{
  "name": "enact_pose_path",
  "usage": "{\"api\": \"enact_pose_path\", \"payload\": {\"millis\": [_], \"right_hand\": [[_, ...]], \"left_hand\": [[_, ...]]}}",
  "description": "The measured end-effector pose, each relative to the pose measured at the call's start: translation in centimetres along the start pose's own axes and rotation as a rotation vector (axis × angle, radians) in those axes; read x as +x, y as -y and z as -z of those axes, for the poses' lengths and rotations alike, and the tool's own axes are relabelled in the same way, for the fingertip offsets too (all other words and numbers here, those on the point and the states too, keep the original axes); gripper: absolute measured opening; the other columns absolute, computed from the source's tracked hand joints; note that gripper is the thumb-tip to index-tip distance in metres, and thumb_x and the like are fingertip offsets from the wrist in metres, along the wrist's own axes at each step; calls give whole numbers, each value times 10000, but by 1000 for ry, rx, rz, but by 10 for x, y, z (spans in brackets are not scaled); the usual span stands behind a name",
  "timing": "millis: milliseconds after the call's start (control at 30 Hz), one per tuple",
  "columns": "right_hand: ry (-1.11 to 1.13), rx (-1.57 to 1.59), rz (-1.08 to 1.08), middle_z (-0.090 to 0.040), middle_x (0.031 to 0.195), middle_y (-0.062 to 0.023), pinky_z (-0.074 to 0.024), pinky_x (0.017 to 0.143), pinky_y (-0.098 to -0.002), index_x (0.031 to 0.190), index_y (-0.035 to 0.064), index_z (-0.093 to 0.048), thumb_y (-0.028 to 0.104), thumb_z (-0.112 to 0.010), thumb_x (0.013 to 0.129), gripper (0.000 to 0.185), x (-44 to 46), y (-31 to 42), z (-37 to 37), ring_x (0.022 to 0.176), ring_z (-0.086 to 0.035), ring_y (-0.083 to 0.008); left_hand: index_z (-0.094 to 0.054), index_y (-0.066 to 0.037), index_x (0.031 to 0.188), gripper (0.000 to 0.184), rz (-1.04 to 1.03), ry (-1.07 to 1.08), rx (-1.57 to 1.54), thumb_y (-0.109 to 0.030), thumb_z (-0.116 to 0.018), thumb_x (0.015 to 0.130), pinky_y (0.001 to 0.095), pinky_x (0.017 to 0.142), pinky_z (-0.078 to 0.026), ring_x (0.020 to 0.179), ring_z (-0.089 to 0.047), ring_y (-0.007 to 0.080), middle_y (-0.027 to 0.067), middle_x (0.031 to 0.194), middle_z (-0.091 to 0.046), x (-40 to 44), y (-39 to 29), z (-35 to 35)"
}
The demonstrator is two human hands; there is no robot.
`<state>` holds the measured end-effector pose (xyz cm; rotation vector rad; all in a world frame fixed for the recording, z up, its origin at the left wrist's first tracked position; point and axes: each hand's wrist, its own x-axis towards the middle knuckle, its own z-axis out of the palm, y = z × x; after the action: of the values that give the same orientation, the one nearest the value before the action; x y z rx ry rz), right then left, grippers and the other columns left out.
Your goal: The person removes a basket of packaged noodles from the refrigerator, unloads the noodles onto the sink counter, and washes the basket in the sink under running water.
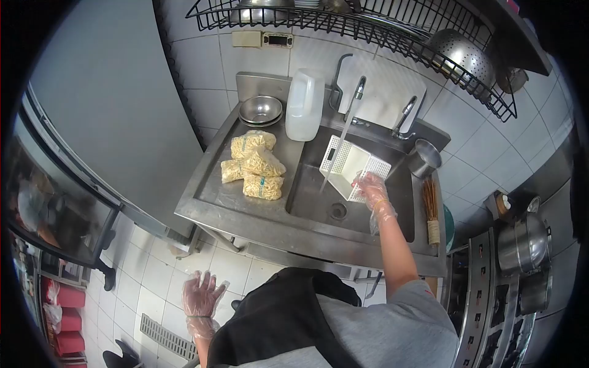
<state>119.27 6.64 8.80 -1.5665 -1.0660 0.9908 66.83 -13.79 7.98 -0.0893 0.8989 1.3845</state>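
My right hand (372, 189), in a clear plastic glove, grips the near right end of a white perforated plastic basket (345, 161). The basket is tilted inside the steel sink (313, 205), and a thin stream from the faucet (361, 88) runs down by its left side. My left hand (203, 295), also gloved, hangs low over the floor with its fingers spread and nothing in it. On the counter left of the sink lie several clear bags of pale yellow pieces (262, 164), stacked together. The fingertips of my right hand are partly hidden by the basket wall.
A translucent plastic jug (305, 110) and steel bowls (260, 110) stand at the back of the counter. Right of the sink are a steel pot (424, 158) and a bundled stick brush (431, 211). A black wire rack (343, 27) hangs above. A stove (475, 294) stands right.
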Motion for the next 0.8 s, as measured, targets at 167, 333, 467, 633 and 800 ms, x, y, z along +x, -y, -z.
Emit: {"api": "enact_pose_path", "payload": {"millis": [167,333,467,633,800], "right_hand": [[58,-13,26,-642,770,-12,-443,594,-246,860,62,-607,192,-611,808,140,-17,14,-6,699,-592,-101],[55,117,-64,-625,967,-61,-467,698,-269,1084,74,-553,213,-636,809,319,-9,-17,-9,833,-606,-167],[242,264,138,-574,1131,-102,-467,793,-317,1220,64,-447,193,-565,877,384,-19,-30,-4,983,-579,-201],[918,826,59,-454,1288,-112,-367,927,-409,1281,26,-410,264,-370,932,424,136,-138,55,1029,-481,-245],[377,476,-320,-555,864,-55,-451,641,-357,1068,44,-535,287,-417,925,305,54,-7,18,732,-530,-188]], "left_hand": [[-365,-91,1228,504,6,-19,3,-227,-548,779,634,921,-338,998,-481,279,133,1219,-396,1,0,3],[-485,-113,1118,367,58,52,-69,-236,-562,781,642,938,-316,1029,-478,292,132,1193,-444,12,1,6],[-614,-129,955,212,60,210,-238,-263,-527,817,636,983,-279,985,-558,298,95,997,-613,23,11,19],[-509,-111,935,139,2,-22,-208,-197,-561,839,636,921,-332,1057,-446,249,84,1159,-460,28,5,13],[-477,-114,1004,204,-335,84,314,-105,-586,832,550,900,-400,899,-502,184,37,1051,-481,69,27,74]]}}
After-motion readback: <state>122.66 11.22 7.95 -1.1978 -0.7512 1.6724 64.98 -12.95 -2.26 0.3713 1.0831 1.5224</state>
